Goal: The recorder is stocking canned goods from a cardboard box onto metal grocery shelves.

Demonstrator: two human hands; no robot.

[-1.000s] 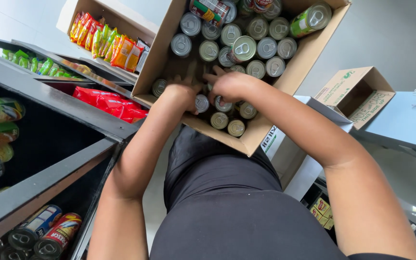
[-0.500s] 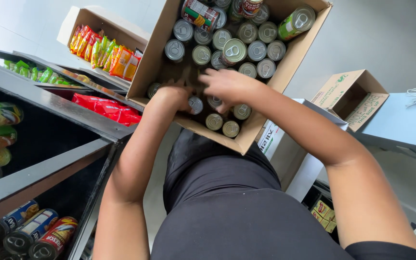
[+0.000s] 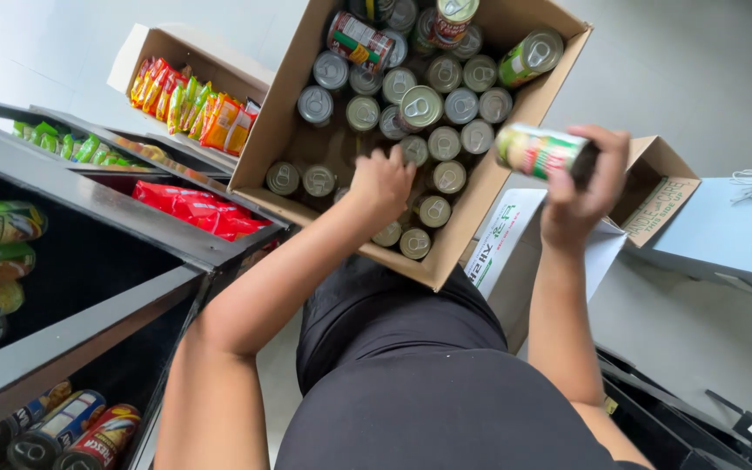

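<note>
Head view: right hand [image 3: 580,187] has lifted a can [image 3: 540,151] out in a closed grip, while left hand [image 3: 382,178] stays among cans, grip unclear.

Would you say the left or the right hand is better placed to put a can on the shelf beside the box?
Probably the right hand: it already grips a can lifted clear of the cardboard box. The left hand is down among the standing cans, though it is nearer the shelf.
</note>
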